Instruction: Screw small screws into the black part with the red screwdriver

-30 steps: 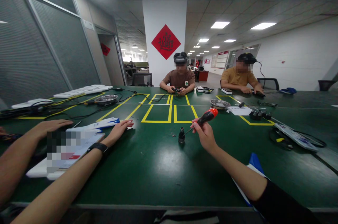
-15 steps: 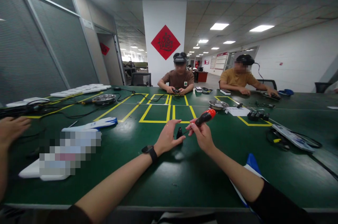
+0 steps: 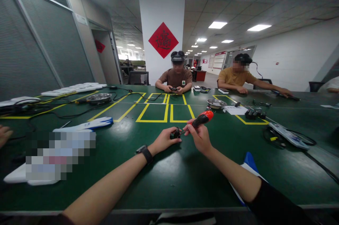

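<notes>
My right hand [image 3: 200, 137] is closed around a screwdriver [image 3: 202, 118] with a black and red handle. The handle slants up to the right, and the thin shaft points down-left at a small black part [image 3: 177, 132]. Whether the tip touches that part is too small to tell. My left hand [image 3: 163, 141], with a dark watch on its wrist, grips the black part between thumb and fingers, just above the green table. The part's exact kind cannot be made out.
White and blue gloves [image 3: 99, 123] lie at left, another glove [image 3: 250, 164] under my right forearm. Metal bowls [image 3: 216, 103], several black parts [image 3: 255, 113], cables and yellow tape outlines are further back. Two people sit opposite; another person's hand [image 3: 4, 135] shows at left.
My left hand has closed from open fingers onto the small black part. The screwdriver has shifted slightly left and down with my right hand. The person at far right has stretched an arm outward.
</notes>
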`<action>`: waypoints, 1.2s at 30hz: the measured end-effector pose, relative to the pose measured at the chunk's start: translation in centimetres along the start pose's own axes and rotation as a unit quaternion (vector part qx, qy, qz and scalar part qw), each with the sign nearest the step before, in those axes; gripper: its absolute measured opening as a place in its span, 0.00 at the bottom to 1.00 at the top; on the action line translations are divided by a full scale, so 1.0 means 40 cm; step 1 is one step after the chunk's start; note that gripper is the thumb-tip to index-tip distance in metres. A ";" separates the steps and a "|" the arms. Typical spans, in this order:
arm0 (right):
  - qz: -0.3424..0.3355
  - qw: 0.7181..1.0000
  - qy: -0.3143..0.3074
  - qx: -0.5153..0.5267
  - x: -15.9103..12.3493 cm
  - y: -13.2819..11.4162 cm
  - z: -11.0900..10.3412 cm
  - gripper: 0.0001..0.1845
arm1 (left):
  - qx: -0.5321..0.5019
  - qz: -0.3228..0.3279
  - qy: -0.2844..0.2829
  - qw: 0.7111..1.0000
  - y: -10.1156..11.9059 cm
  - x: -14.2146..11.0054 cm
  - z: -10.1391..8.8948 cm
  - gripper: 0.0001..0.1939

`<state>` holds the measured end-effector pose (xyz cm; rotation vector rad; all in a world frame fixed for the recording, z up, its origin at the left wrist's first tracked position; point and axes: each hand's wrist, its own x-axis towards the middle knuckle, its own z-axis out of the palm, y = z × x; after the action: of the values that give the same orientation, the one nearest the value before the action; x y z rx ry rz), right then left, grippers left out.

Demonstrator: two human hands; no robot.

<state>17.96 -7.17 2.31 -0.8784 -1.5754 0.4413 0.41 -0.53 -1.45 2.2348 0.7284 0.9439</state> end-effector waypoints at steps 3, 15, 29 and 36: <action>-0.011 1.000 0.004 -0.014 -0.002 0.001 -0.001 0.10 | -0.013 -0.023 -0.001 1.000 -0.007 0.000 0.001 0.21; -0.015 1.000 0.013 -0.017 -0.004 0.005 -0.004 0.08 | 0.001 -0.033 -0.004 0.999 -0.001 -0.002 -0.007 0.17; 0.043 0.981 0.072 0.177 0.022 -0.012 0.033 0.13 | -0.009 -0.055 0.021 0.998 0.023 -0.009 0.009 0.16; 0.050 0.970 0.081 0.224 0.024 -0.013 0.022 0.16 | -0.019 -0.049 0.019 0.998 0.023 -0.006 0.017 0.17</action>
<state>16.98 -6.63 3.14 -0.6264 -1.2174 0.7444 1.03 -1.52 -1.29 2.1320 0.8228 0.9458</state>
